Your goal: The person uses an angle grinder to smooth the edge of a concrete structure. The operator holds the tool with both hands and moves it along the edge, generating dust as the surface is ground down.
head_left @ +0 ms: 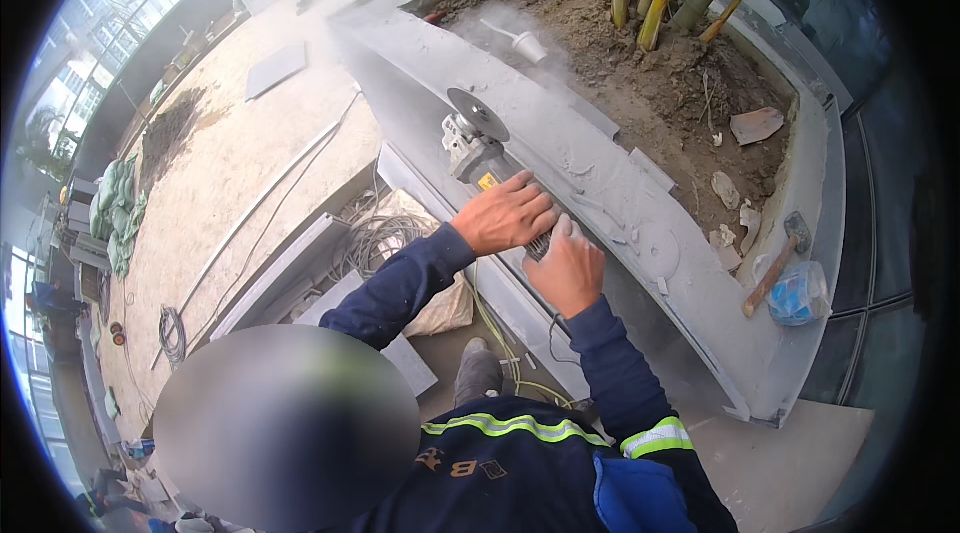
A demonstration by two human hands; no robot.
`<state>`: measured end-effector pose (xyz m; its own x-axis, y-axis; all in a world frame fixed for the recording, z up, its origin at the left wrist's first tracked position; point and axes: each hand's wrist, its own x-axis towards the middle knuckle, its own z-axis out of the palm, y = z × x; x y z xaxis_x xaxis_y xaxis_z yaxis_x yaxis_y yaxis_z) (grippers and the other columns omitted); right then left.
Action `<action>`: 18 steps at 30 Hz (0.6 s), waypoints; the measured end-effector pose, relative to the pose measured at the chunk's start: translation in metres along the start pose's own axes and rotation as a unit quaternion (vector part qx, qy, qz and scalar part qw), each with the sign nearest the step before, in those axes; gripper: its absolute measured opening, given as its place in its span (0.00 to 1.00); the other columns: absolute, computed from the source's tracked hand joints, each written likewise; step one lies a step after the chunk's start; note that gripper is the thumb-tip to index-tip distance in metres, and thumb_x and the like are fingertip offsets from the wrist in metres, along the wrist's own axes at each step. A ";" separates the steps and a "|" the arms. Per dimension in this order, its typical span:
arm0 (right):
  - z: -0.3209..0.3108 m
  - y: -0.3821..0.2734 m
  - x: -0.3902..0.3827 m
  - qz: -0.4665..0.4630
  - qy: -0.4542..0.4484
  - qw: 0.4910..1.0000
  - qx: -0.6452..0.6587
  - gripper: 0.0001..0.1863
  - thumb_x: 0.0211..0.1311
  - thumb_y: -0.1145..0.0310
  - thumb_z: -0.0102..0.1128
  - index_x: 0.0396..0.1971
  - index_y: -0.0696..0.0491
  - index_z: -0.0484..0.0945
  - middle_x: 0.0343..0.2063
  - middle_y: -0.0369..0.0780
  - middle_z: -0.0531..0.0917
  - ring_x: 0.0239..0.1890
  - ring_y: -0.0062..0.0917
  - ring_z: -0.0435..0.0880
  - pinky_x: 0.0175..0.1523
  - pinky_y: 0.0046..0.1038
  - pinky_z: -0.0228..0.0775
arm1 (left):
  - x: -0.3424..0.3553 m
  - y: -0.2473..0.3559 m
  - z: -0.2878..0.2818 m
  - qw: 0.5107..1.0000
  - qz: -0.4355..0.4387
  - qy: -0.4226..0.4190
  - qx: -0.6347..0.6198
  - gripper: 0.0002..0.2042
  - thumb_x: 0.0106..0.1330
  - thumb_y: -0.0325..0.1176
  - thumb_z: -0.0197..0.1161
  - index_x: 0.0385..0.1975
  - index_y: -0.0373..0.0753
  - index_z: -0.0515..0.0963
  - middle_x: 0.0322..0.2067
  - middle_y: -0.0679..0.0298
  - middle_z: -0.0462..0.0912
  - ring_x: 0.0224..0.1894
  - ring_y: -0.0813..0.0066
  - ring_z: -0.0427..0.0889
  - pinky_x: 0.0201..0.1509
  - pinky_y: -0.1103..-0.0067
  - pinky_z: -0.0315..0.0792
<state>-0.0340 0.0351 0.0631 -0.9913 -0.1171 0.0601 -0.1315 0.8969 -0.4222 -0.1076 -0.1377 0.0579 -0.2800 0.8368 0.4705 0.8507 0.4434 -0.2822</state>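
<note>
My left hand [500,214] grips the body of an angle grinder [468,153] with a disc [477,114] at its front. My right hand [567,268] is closed on the rear of the same tool, just behind and to the right of the left. The grinder is over the inner edge of a dusty grey stone planter ledge [620,203], its disc raised and tilted. Pale dust hangs around the far part of the ledge. A power cable [555,338] hangs below my right hand.
Soil [660,113] with palm stems, mallet [775,273] and blue-and-white plastic package [797,295] at right. Coiled cables [375,248], sacking [430,318] and stone slabs [400,368] lie by my feet. Sandbags [118,213] line the left. People [50,303] are at the far left.
</note>
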 end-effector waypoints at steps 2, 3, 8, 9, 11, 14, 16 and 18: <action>-0.032 0.007 -0.030 0.005 -0.028 0.999 0.045 0.28 0.54 0.58 0.75 0.48 0.61 0.74 0.40 0.53 0.87 0.46 0.49 0.90 0.49 0.46 0.82 | 0.017 0.025 -0.022 0.999 0.015 -0.030 0.009 0.13 0.65 0.32 0.62 0.48 0.38 0.79 0.42 0.63 0.80 0.47 0.66 0.83 0.72 0.59 0.72; -0.045 0.016 -0.044 0.008 -0.043 0.997 0.065 0.30 0.54 0.58 0.76 0.49 0.62 0.74 0.40 0.54 0.87 0.47 0.49 0.90 0.50 0.46 0.82 | 0.026 0.038 -0.028 0.999 0.027 -0.034 0.014 0.13 0.67 0.33 0.61 0.49 0.39 0.79 0.43 0.63 0.80 0.49 0.66 0.83 0.73 0.59 0.70; -0.089 0.101 -0.094 -0.106 -0.147 0.850 0.494 0.26 0.59 0.66 0.73 0.53 0.64 0.76 0.43 0.50 0.86 0.40 0.35 0.91 0.45 0.38 0.84 | 0.082 0.113 -0.059 0.997 0.073 -0.032 0.019 0.15 0.68 0.35 0.59 0.52 0.38 0.78 0.47 0.62 0.81 0.54 0.67 0.83 0.74 0.59 0.68; -0.104 0.105 -0.112 -0.029 -0.210 0.782 0.586 0.24 0.59 0.67 0.73 0.52 0.63 0.76 0.42 0.50 0.87 0.39 0.33 0.91 0.43 0.35 0.84 | 0.090 0.129 -0.064 0.996 0.076 -0.034 0.016 0.15 0.68 0.35 0.59 0.52 0.38 0.78 0.48 0.62 0.81 0.55 0.67 0.83 0.74 0.59 0.68; -0.124 0.124 -0.141 0.031 -0.271 0.712 0.647 0.19 0.59 0.71 0.72 0.48 0.62 0.77 0.36 0.46 0.87 0.33 0.24 0.89 0.38 0.26 0.83 | 0.106 0.161 -0.067 0.996 0.084 -0.029 0.016 0.17 0.67 0.35 0.60 0.54 0.39 0.78 0.51 0.60 0.81 0.59 0.66 0.82 0.75 0.58 0.67; -0.136 0.152 -0.176 -0.039 -0.205 0.802 0.559 0.18 0.59 0.73 0.69 0.47 0.62 0.77 0.32 0.43 0.87 0.31 0.23 0.88 0.38 0.27 0.83 | 0.123 0.203 -0.064 0.998 0.056 0.025 -0.007 0.19 0.67 0.35 0.60 0.57 0.40 0.77 0.53 0.58 0.80 0.62 0.64 0.81 0.76 0.55 0.66; -0.139 0.162 -0.199 -0.034 -0.172 0.811 0.558 0.19 0.58 0.72 0.70 0.47 0.63 0.78 0.33 0.41 0.87 0.35 0.22 0.86 0.42 0.27 0.80 | 0.118 0.241 -0.062 0.996 -0.058 0.061 -0.020 0.23 0.65 0.35 0.63 0.61 0.41 0.76 0.58 0.57 0.77 0.66 0.60 0.77 0.78 0.53 0.64; -0.149 0.160 -0.217 -0.001 -0.138 0.819 0.557 0.22 0.56 0.70 0.72 0.47 0.66 0.80 0.38 0.42 0.86 0.42 0.22 0.85 0.50 0.29 0.78 | 0.104 0.279 -0.052 0.968 -0.211 0.121 -0.065 0.23 0.66 0.35 0.63 0.61 0.40 0.76 0.60 0.57 0.76 0.66 0.60 0.76 0.77 0.53 0.65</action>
<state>0.1604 0.2675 0.1178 -0.9344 -0.3473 -0.0797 0.0961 -0.0301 -0.9949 0.1241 0.0567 0.0717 -0.5156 0.4842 0.7069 0.7373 0.6711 0.0781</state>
